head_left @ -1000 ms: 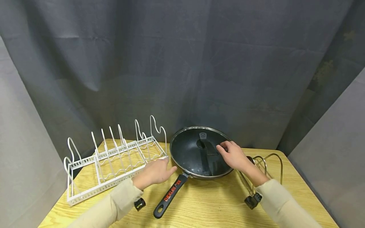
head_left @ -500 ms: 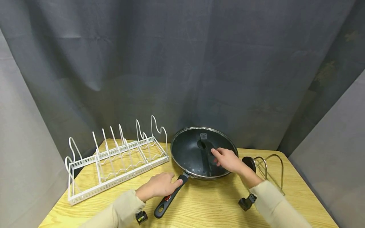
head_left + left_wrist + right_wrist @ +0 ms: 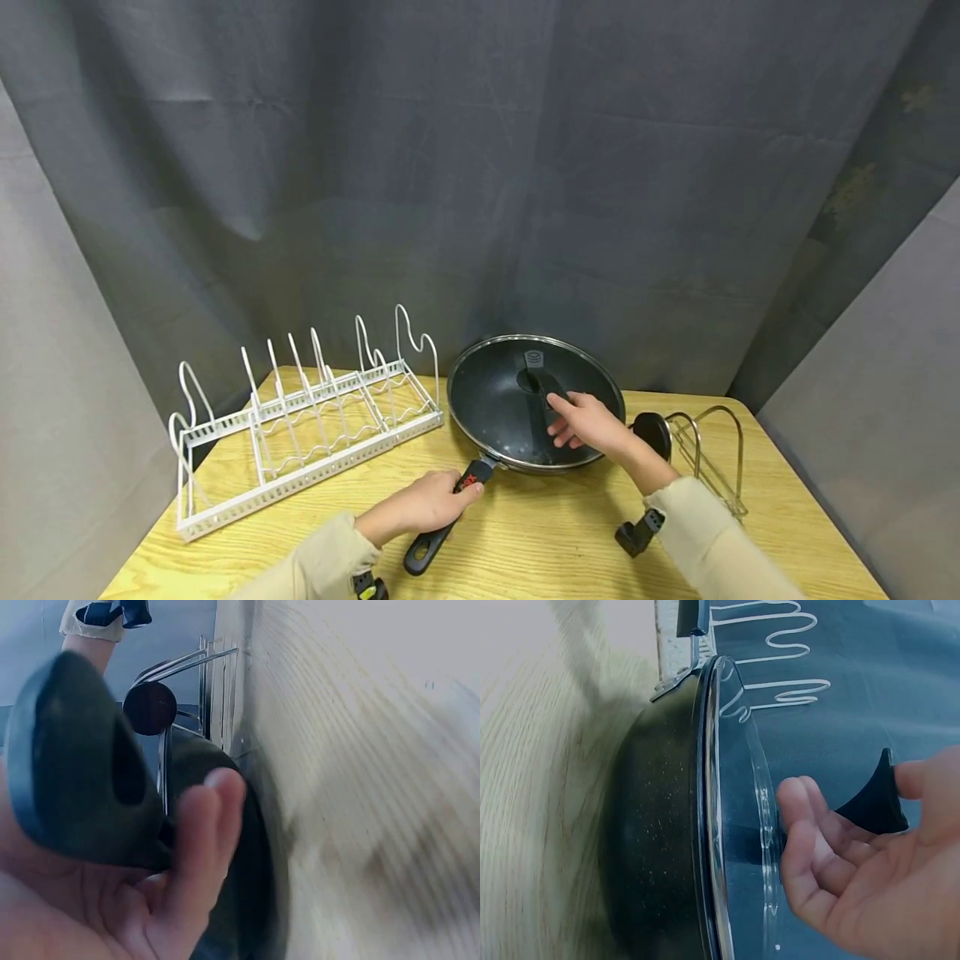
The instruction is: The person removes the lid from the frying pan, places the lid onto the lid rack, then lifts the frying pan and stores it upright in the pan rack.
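A black wok with red lettering on its handle stands mid-table, covered by a glass lid. My left hand holds that handle, thumb over the top. In the left wrist view, the handle lies against the palm and two fingers reach past its underside. Over the lid, my right hand has its thumb on the lid's black upright handle. The right wrist view shows curled fingers below the lid handle, near the glass. The index fingertip's contact is hard to see.
To the left stands a white wire rack with upright dividers. A metal wire stand with a round black piece sits to the right, partly behind the right forearm. Grey curtains enclose the wooden table.
My left hand has moved from beside the white rack onto the wok handle. The right hand has moved leftward to the lid handle. The wok and racks have stayed in place.
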`<state>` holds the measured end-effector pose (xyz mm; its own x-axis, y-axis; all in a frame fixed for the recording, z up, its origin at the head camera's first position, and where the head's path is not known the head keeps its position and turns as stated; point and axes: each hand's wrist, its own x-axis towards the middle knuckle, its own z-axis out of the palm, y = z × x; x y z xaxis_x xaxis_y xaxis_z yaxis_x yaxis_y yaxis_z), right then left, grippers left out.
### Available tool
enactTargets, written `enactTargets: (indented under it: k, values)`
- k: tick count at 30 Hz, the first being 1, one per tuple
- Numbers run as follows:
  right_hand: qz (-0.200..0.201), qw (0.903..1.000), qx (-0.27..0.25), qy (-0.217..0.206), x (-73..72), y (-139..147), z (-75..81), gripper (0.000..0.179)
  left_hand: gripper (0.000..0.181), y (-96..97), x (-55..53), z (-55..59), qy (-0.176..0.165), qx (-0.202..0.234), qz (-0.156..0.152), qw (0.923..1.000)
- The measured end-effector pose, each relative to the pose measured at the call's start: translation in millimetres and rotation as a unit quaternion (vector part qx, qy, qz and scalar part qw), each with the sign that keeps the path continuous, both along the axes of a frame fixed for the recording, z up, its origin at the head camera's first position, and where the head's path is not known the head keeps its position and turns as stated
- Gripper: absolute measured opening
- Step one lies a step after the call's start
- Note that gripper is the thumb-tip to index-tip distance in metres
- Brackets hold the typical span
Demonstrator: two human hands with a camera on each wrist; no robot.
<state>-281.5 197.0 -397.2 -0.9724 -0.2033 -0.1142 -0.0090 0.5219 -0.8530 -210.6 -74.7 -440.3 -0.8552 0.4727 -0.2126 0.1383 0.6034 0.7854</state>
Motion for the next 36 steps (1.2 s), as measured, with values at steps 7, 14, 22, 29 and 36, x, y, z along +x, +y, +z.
enactTargets:
  k: [7,14,22,29,36]
  values:
    - [0.001,0.9939,-0.100,-0.046,-5.6,-2.9,-3.4,0.054,0.038,-0.5,5.0,-8.3,-0.066,0.102,0.012,0.9925]
    - [0.000,0.9847,-0.165,-0.056,-12.9,-3.1,-8.7,0.051,0.039,1.5,7.9,-15.9,-0.108,0.150,0.037,0.9821]
    - [0.026,0.9611,-0.261,-0.087,-17.3,-6.9,-7.3,0.042,0.037,3.8,11.6,-15.7,-0.091,0.155,0.051,0.9823]
    - [0.029,0.9469,-0.305,-0.098,-23.7,-8.7,-6.9,0.039,0.029,5.4,12.5,-17.7,-0.079,0.154,0.059,0.9831]
    - [0.020,0.9313,-0.343,-0.121,-31.5,-9.7,-9.0,0.046,0.025,6.1,11.8,-20.5,-0.069,0.161,0.064,0.9825]
